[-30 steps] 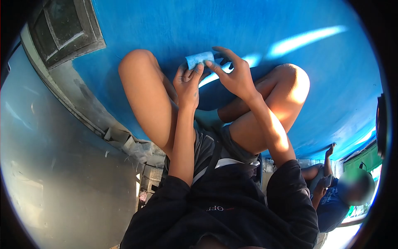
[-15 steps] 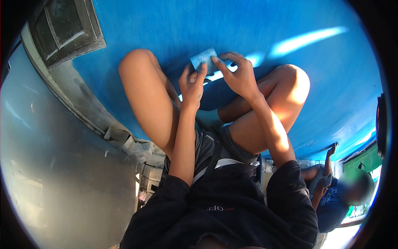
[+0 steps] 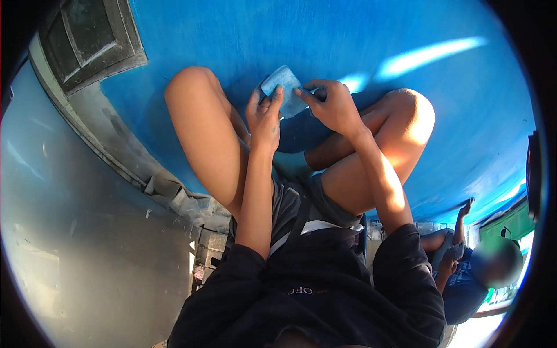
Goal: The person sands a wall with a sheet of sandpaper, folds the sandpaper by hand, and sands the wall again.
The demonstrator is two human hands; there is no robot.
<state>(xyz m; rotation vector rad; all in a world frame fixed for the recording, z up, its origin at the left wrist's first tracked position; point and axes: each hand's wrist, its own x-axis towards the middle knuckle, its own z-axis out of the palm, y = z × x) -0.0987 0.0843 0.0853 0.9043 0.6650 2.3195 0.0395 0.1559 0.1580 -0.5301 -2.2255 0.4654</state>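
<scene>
A small folded sheet of sandpaper, mottled light blue, is held up between my knees in front of the blue wall. My left hand is closed on its left side, thumb on the near face and fingers behind. At the right edge, the thumb and forefinger of my right hand pinch the sheet. One flap of it hangs partly unfolded between the two hands. Dark bluish stains mark my fingers. The far side of the sheet is hidden.
A blue wall rises close before my knees, with a wooden-framed window at upper left. A large smooth grey surface lies to the left. On the right, another person in a dark blue shirt sits by the wall.
The sandpaper has been partly unfolded and tilted, with a flap now showing lower right. My left hand has shifted slightly left and the right thumb has moved along the edge.
</scene>
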